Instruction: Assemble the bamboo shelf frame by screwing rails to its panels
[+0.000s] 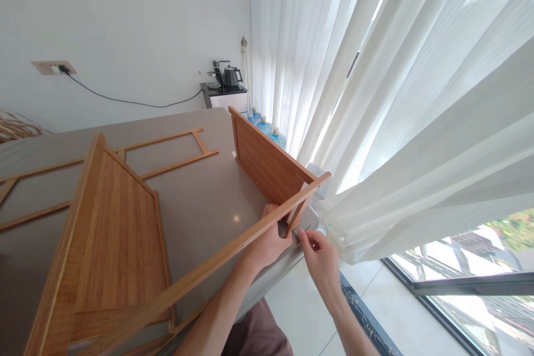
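Observation:
A wooden shelf frame lies on its side on the table, with a slatted panel [125,233] at the left and another panel [267,161] at the right. A long wooden rail [225,253] joins them along the near side. My left hand [269,245] reaches under this rail and grips the lower corner of the right end, fingers partly hidden by the wood. Just right of that corner, my right hand [321,256] pinches a thin metal rod, which looks like a hex key [307,228], close to the end of the short wooden leg [297,216].
Flat wooden ladder-like frames [167,169] lie on the grey table [200,200] behind the shelf. A kettle [232,75] stands on a cabinet at the back. Water bottles [267,125] are beyond the table edge. White curtains [396,122] hang close on the right.

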`<move>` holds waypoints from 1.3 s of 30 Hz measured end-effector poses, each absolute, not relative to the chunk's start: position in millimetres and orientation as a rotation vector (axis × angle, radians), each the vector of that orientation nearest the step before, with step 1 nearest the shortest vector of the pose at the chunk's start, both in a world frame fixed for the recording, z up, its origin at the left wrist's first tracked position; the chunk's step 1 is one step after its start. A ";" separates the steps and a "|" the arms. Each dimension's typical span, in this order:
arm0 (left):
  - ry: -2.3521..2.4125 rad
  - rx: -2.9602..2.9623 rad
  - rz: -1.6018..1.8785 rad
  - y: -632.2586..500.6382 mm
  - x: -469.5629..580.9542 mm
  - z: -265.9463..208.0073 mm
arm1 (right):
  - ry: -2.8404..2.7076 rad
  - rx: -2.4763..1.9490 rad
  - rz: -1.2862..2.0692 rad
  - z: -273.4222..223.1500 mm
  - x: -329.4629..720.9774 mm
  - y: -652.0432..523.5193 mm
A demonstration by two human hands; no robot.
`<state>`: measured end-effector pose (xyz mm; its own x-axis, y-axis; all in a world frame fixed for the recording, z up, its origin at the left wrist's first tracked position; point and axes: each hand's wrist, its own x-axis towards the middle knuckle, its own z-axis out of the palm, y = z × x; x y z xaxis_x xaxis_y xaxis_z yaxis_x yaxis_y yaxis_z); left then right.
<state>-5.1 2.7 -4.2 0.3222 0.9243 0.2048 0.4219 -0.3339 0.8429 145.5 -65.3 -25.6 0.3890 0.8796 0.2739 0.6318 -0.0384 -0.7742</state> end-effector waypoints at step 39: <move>1.174 1.913 0.927 3.6 -5.0 -4.6 | -1.771 -1.532 0.096 -39.4 158.1 -72.6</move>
